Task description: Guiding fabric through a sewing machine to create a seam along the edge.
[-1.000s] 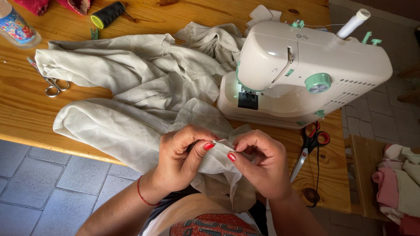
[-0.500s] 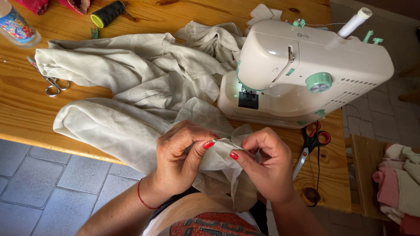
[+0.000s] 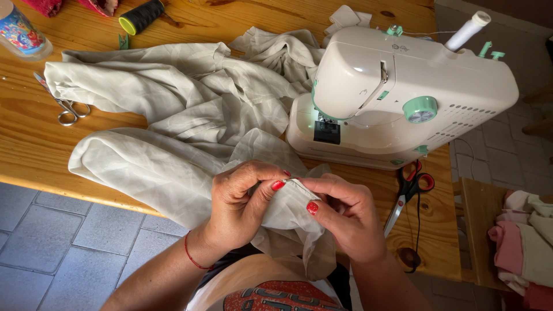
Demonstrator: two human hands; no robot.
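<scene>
"What were the hands holding?"

"The left hand (image 3: 242, 201) and the right hand (image 3: 340, 216) were both pinched shut on a folded edge of the pale beige cloth (image 3: 173, 132), thumbs almost touching."

"Did anything change from a moment before?"

"Only a little. The thumbs had come closer along the edge, so the fold looked tighter and more ready for stitching, I think."

"Which way did the edge run?"

"From one hand across to the other, side to side. The rest of the cloth spread away beyond the left hand over the wooden table (image 3: 34, 161)."

"What was near?"

"The white sewing machine (image 3: 403, 98) sat just past the right hand, and the red-handled scissors (image 3: 410, 193) lay beside it."
</scene>
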